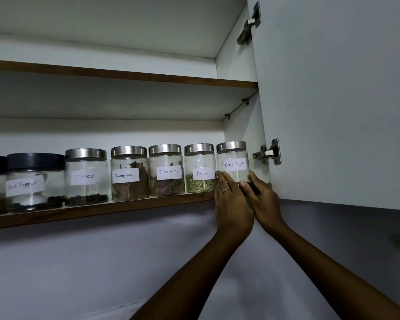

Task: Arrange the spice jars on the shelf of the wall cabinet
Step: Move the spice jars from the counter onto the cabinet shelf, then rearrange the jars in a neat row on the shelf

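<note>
Head cam is looking up into a white wall cabinet [116, 47] with its door [333, 100] swung open on the right. Its lower shelf [97, 210] has a brown wooden edge and holds a row of glass jars, each with a handwritten paper label. From the left: a bigger black-lidded jar [35, 181] with a blurry label that looks like "Black Pepper", then steel-lidded ones: Cloves [86, 176], two Cinnamon jars [129, 173] side by side, Fennel [199, 168] with greenish seeds at the bottom. Last on the right, next to the cabinet's side wall, is the steel-lidded Black Pepper jar [233, 161], standing upright on the shelf and just beside Fennel. Both hands are cupped around its lower half: left hand [231, 202], with a ring on one finger, on the jar's left side; right hand [262, 197] on its right side, fingers curled onto the glass.
</note>
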Tool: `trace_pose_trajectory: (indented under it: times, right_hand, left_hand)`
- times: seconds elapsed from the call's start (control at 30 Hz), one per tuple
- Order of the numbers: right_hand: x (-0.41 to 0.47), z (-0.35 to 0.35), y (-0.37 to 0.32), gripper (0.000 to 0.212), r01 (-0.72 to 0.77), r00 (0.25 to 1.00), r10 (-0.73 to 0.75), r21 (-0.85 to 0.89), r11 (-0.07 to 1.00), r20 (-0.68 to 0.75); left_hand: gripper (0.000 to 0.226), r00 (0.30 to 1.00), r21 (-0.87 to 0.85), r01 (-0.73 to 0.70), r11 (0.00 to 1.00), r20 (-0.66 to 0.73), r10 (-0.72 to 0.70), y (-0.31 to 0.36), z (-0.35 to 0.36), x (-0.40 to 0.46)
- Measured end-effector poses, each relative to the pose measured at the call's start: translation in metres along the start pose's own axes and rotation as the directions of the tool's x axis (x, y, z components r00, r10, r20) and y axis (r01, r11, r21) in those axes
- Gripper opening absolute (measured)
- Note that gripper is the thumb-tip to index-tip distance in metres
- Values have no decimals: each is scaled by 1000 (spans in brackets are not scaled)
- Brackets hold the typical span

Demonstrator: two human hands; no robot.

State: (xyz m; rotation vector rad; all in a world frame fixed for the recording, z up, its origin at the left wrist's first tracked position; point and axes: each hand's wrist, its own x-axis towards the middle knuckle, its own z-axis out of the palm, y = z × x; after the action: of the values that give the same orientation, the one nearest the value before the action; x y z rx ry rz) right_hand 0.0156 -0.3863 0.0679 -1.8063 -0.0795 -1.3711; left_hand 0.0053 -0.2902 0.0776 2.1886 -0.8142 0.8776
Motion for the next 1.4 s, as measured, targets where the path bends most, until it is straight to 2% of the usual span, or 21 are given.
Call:
trace_pose_trajectory:
  times: [0.27, 0.4, 0.5, 0.57, 0.63, 0.73, 0.8, 0.97, 1.17, 1.27, 1.4]
  right_hand:
    - [-2, 2, -2, 51, 35, 999, -35, -6, 999, 14]
    - [-6, -1, -13, 49, 10, 999, -11, 39, 999, 32]
    - [-23, 1, -24, 36, 29, 996, -24, 51, 998, -89]
    - [-39, 8, -30, 28, 57, 985, -57, -7, 998, -161]
    - [-54, 15, -36, 19, 76, 982, -90, -85, 993, -165]
    - [-70, 27, -57, 18, 152, 983, -159, -75, 985, -90]
    - [-77, 36, -75, 19, 229, 972, -231, -54, 972, -37]
    - [-92, 69, -124, 18, 374, 927, -374, 7, 927, 37]
    - [-120, 116, -175, 21, 392, 912, -402, 118, 912, 75]
    - [-134, 138, -203, 20, 433, 890, -443, 109, 895, 103]
    - [-151, 168, -240, 18, 444, 884, -452, 92, 891, 122]
  left_hand:
    - [80, 1000, 77, -12, 997, 11, 11, -1, 1, -5]
    - [81, 996, 56, -81, 995, 29, 79, -5, -4, -18]
    - [80, 982, 52, -188, 981, -3, 188, -17, -8, -40]
    - [71, 955, 93, -291, 952, -30, 294, -31, -16, -52]
    - [59, 912, 152, -395, 906, -55, 407, -43, -30, -62]
    - [42, 822, 310, -510, 803, -101, 561, -65, -55, -73]
    - [36, 792, 357, -504, 786, -172, 586, -78, -75, -80]
    - [27, 804, 369, -423, 828, -268, 530, -107, -140, -94]
    - [25, 853, 349, -260, 900, -353, 384, -136, -205, -107]
    - [26, 836, 385, -270, 882, -361, 414, -153, -237, -117]
    - [26, 833, 366, -244, 898, -395, 387, -178, -274, -130]
